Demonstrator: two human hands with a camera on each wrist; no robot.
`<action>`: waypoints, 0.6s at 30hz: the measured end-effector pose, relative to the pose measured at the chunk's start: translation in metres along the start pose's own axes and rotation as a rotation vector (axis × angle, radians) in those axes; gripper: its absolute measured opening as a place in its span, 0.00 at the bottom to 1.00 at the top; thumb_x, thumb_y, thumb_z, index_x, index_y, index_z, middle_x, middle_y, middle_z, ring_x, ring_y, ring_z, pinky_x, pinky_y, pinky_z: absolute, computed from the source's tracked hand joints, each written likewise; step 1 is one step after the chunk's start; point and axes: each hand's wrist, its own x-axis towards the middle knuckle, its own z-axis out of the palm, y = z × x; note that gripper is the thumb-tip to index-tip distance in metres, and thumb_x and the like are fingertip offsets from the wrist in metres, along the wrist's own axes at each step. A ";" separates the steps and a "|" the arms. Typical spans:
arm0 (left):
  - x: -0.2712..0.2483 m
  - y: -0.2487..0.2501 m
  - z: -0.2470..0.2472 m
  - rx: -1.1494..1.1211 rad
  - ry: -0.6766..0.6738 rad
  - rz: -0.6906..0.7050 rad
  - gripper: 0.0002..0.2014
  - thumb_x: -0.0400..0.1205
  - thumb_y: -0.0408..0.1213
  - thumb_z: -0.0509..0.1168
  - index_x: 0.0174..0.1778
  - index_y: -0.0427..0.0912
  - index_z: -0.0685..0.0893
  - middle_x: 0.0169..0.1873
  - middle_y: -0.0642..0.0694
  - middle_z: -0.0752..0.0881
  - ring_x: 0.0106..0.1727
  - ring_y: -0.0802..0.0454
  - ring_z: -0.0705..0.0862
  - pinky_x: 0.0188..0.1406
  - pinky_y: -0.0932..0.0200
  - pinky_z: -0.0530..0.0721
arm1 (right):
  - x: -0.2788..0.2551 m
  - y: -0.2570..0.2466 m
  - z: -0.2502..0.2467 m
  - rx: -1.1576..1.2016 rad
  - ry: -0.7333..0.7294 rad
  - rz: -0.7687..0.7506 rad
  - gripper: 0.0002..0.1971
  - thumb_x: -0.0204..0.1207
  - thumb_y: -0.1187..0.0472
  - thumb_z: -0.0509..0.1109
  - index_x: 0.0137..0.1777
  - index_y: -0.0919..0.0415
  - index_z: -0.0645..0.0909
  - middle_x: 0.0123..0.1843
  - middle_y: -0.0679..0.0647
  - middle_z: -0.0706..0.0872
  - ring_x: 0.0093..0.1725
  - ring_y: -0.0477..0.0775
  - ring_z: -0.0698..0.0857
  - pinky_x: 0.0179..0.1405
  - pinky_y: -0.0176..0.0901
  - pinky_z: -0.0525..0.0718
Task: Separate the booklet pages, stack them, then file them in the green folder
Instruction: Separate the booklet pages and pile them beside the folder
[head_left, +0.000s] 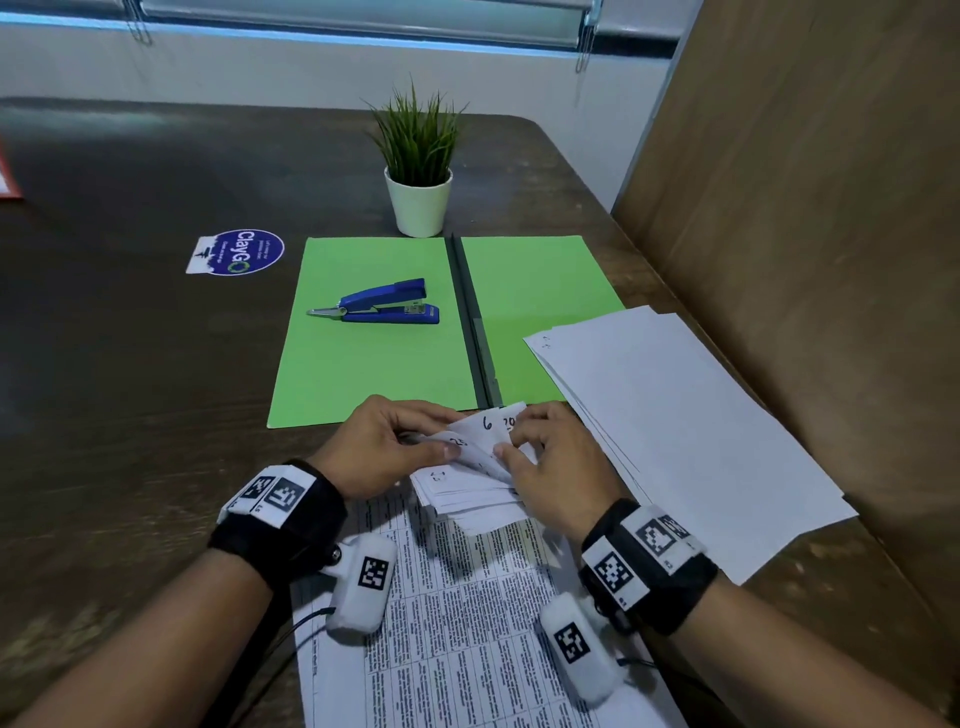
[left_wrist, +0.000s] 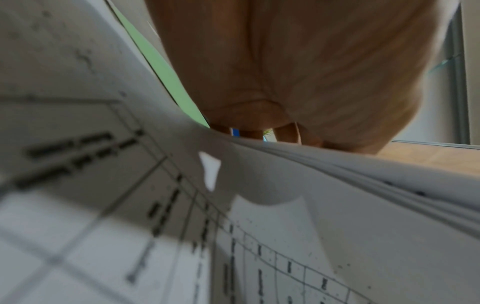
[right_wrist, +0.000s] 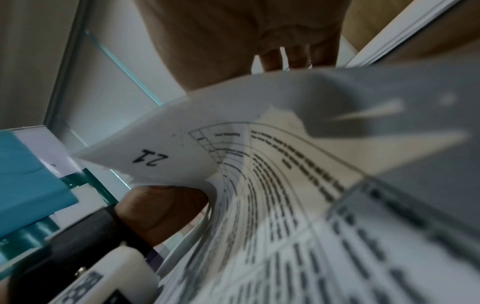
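Black wristbands (head_left: 283, 525) with white coded tags, white pods (head_left: 363, 587) beneath, seemingly thin black cables.

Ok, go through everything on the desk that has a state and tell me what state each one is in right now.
Green paper folder: open flat, stapler on its left half.
Blue metal stapler: closed, lying flat.
Printed white booklet: corner pages curled up and fanned.
Stack of white separated pages: flat, overlapping the folder's right half.
Left hand: pinching the page corners.
Right hand: pinching the page corners.
Potted green plant: upright.
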 end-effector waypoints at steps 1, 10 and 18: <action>0.000 0.001 0.000 0.003 -0.012 -0.009 0.07 0.76 0.28 0.78 0.45 0.44 0.96 0.52 0.48 0.93 0.52 0.50 0.91 0.54 0.54 0.88 | -0.001 0.000 0.000 0.007 -0.005 0.001 0.06 0.78 0.52 0.75 0.44 0.52 0.88 0.57 0.41 0.79 0.60 0.46 0.80 0.57 0.40 0.77; 0.001 -0.002 -0.008 0.101 -0.082 -0.207 0.06 0.82 0.38 0.74 0.42 0.44 0.96 0.40 0.43 0.95 0.40 0.42 0.89 0.50 0.42 0.88 | 0.000 -0.001 -0.013 0.131 0.048 -0.122 0.07 0.79 0.55 0.73 0.42 0.55 0.90 0.58 0.44 0.84 0.63 0.46 0.77 0.66 0.48 0.77; 0.002 -0.001 -0.010 0.058 -0.135 -0.166 0.14 0.66 0.47 0.76 0.42 0.43 0.96 0.50 0.44 0.94 0.54 0.34 0.90 0.60 0.38 0.87 | 0.011 0.014 -0.027 0.329 -0.057 0.052 0.11 0.70 0.44 0.80 0.40 0.51 0.90 0.54 0.48 0.84 0.54 0.42 0.86 0.58 0.41 0.83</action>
